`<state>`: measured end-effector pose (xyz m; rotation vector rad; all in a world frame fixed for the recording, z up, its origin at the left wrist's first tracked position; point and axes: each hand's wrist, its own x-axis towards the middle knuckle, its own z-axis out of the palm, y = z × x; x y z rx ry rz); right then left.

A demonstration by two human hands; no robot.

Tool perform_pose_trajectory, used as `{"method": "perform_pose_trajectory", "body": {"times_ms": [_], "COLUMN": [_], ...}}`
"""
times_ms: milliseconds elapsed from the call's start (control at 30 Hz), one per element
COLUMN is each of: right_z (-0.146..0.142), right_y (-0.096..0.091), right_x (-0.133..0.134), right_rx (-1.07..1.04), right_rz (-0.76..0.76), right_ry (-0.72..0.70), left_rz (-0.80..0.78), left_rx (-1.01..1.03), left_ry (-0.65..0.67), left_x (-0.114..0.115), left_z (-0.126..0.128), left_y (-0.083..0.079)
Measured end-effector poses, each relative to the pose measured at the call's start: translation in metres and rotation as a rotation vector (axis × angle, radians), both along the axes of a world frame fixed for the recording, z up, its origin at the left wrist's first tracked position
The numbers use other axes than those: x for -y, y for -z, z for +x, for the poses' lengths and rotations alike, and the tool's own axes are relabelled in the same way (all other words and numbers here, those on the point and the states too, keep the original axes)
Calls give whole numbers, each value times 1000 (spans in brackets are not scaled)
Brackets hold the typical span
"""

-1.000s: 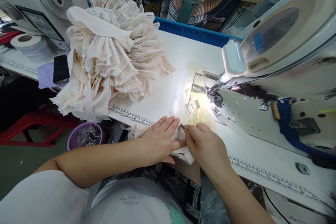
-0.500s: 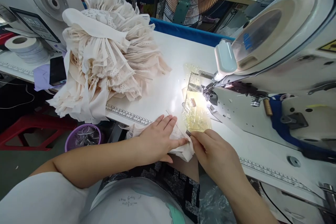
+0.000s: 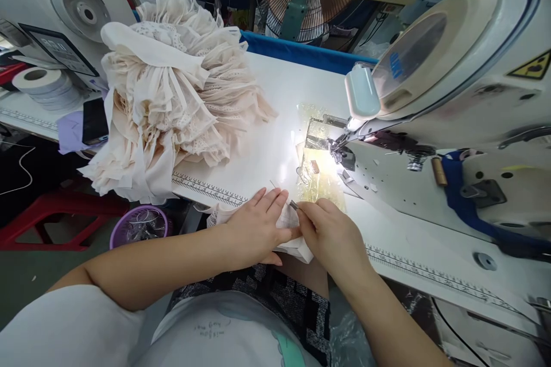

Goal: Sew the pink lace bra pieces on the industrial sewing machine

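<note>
My left hand (image 3: 256, 229) lies flat, fingers stretched out, on a piece of pale lace-trimmed fabric (image 3: 297, 248) at the table's front edge. Its thumb points toward my right hand (image 3: 333, 235), which is closed in a pinch around a small metal tool (image 3: 293, 205). Only the tool's short grey end shows beyond the fingers, so its kind is unclear. That end sits just above the fabric, close to the left fingertips. Behind the hands, yellowish clear film (image 3: 316, 189) covers the bed by the sewing machine's presser foot (image 3: 342, 155).
A big heap of cream lace pieces (image 3: 172, 92) occupies the table's left. The sewing machine head (image 3: 447, 63) rises at right, its lamp lit. A fan (image 3: 301, 0) stands behind. On the floor at left are a purple basket (image 3: 140, 226) and red stool (image 3: 55, 223).
My right hand has moved left with the small metal tool, nearer my left fingers. My left hand stays on the fabric. The whole view has shifted slightly.
</note>
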<state>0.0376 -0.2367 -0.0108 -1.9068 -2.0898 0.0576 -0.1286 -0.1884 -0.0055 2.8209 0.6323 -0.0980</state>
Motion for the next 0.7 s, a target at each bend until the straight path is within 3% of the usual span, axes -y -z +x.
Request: {"method": "perform_pose_trajectory", "body": {"times_ms": [467, 700], "right_z": [23, 16], "right_y": [-15, -12], "right_x": [30, 18], "right_rx": [80, 21], "right_rz": [-122, 12], "right_ry": [-93, -57], "left_rz": [-11, -4], "left_rx": [-51, -68], "left_ry": [-24, -21], "left_x": [1, 1], "left_z": [3, 3], "left_y": [-2, -2]}}
